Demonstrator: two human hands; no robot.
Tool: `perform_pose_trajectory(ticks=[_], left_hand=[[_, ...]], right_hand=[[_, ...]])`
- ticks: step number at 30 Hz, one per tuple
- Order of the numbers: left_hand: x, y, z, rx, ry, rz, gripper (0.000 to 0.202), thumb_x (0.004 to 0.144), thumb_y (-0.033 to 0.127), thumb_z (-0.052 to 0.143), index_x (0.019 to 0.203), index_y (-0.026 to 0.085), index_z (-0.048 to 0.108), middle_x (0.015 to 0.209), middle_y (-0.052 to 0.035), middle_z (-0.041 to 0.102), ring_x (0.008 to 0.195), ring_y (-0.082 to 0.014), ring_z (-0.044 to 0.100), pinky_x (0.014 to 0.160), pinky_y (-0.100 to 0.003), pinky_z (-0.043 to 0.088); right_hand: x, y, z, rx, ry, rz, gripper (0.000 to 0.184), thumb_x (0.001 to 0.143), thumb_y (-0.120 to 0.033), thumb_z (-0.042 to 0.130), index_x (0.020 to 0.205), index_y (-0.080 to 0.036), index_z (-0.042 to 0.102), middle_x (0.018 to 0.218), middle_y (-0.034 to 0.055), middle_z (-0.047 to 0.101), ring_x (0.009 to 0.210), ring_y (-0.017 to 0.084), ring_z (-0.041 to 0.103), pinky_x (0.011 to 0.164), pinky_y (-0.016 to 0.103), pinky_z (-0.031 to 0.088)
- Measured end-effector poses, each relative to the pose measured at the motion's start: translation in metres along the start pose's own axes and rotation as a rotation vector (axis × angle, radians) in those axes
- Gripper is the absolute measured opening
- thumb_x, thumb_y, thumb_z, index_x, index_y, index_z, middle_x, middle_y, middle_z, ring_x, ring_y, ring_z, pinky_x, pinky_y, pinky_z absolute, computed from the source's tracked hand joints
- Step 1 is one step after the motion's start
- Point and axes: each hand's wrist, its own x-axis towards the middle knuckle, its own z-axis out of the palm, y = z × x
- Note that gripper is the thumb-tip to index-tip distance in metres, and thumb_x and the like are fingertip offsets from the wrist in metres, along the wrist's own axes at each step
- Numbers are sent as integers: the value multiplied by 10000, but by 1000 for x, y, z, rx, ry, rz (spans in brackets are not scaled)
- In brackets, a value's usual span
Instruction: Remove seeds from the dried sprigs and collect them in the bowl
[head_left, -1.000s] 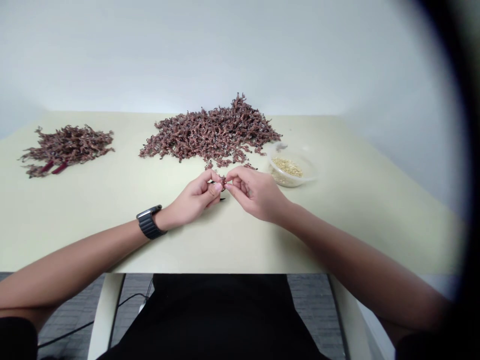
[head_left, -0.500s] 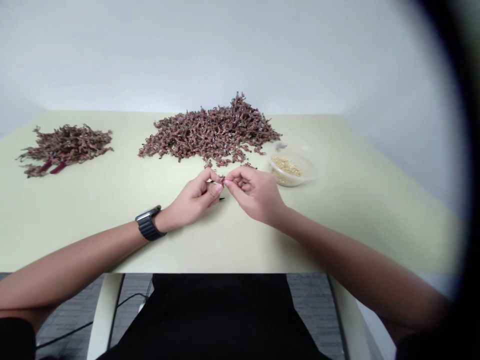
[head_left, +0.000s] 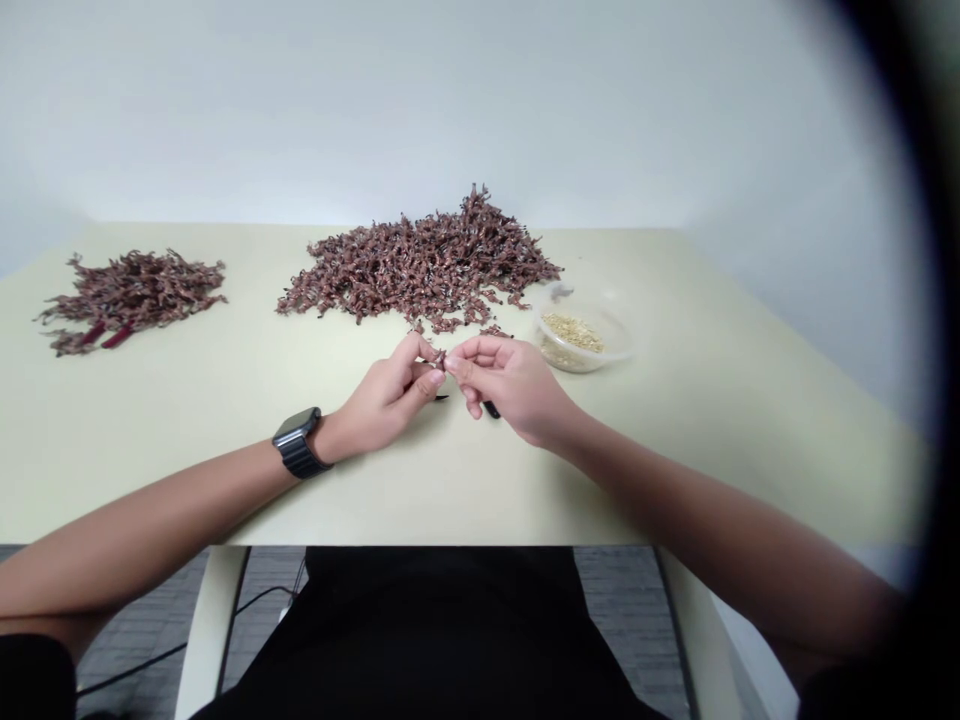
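- Head camera view, looking down at a pale cream table (head_left: 187, 420) with a person's two bare forearms reaching in from the lower corners.
- A small dried reddish-brown sprig (head_left: 442, 361) sits at the centre, held in the air between both hands, just above the table.
- The left hand (head_left: 386, 397) pinches the sprig between thumb and forefinger, with its other fingers curled loosely.
- The right hand (head_left: 510, 385) pinches the same sprig from the opposite side, its fingertips pressed together and touching the left fingertips' catch point.
- A black sliver (head_left: 491, 408) shows just below the right hand; a second (head_left: 441, 397) lies just below the left thumb. Whether either touches the fingers, I cannot tell.
- A large heap of dried sprigs (head_left: 420, 268) lies just beyond the hands, a smaller heap (head_left: 131, 300) far left.
- A clear plastic bowl (head_left: 581, 345) of pale grains (head_left: 574, 332) stands near the right hand.
- A black smartwatch (head_left: 298, 443) circles the left wrist.
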Motion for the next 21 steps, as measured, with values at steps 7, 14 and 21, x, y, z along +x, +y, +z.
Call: perform_pose_trajectory(ticks=[7, 14, 21], left_hand=[[3, 2, 6, -441, -86, -136, 207, 1072, 414, 504, 1076, 229, 410, 655, 86, 381, 554, -85, 327, 518, -217, 255], [3, 3, 6, -476, -90, -159, 207, 1075, 410, 506, 1058, 220, 426, 630, 88, 393, 535, -75, 335, 502, -205, 245], [3, 3, 7, -461, -57, -177, 231, 1066, 427, 522, 1045, 216, 430, 614, 90, 397, 535, -77, 332, 506, -206, 247]], right_hand=[[3, 2, -14, -781, 80, -606, 152, 1012, -290, 604, 912, -209, 685, 819, 27, 686, 712, 147, 605, 690, 292, 495], [5, 7, -19, -977, 14, -832, 134, 1032, -177, 527, 988, -195, 652, 872, 53, 683, 797, 173, 609, 747, 307, 482], [1, 6, -16, -971, 33, -789, 141, 1018, -154, 524, 1026, -195, 659, 927, 61, 726, 812, 173, 645, 764, 305, 492]])
